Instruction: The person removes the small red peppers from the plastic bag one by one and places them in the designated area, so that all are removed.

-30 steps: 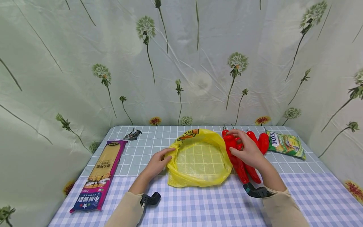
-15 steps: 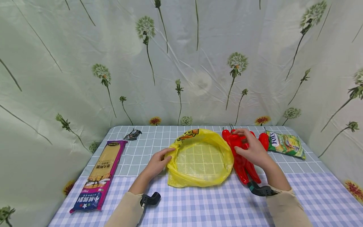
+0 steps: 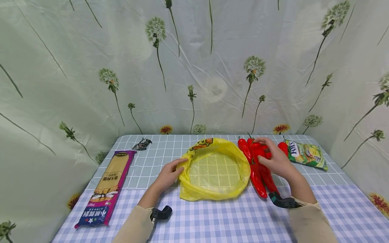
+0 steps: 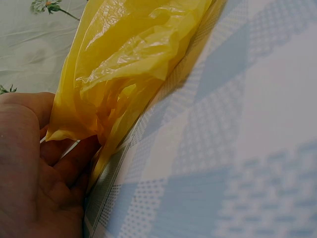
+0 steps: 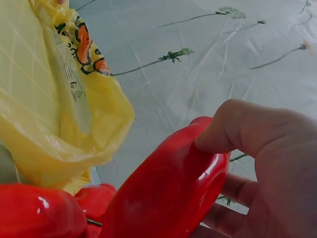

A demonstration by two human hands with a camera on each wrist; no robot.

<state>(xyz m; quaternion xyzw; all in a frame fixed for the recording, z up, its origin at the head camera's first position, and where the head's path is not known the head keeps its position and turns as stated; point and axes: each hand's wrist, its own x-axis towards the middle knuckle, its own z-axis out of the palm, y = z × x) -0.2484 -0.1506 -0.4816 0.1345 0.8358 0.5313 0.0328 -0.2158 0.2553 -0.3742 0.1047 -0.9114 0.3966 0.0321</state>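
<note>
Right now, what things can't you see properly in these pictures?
- How many red peppers there are: in the head view the right hand covers part of the pile.
- The small dark wrapper at the table's back: too small to read.
- The left hand in the left wrist view: the yellow bag hides its fingertips.
- The green snack packet: its lettering is partly hidden by a pepper.

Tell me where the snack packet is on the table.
In the head view, the green snack packet lies at the table's far right, just right of the red peppers that the right hand grips, near the flowered curtain.
</note>
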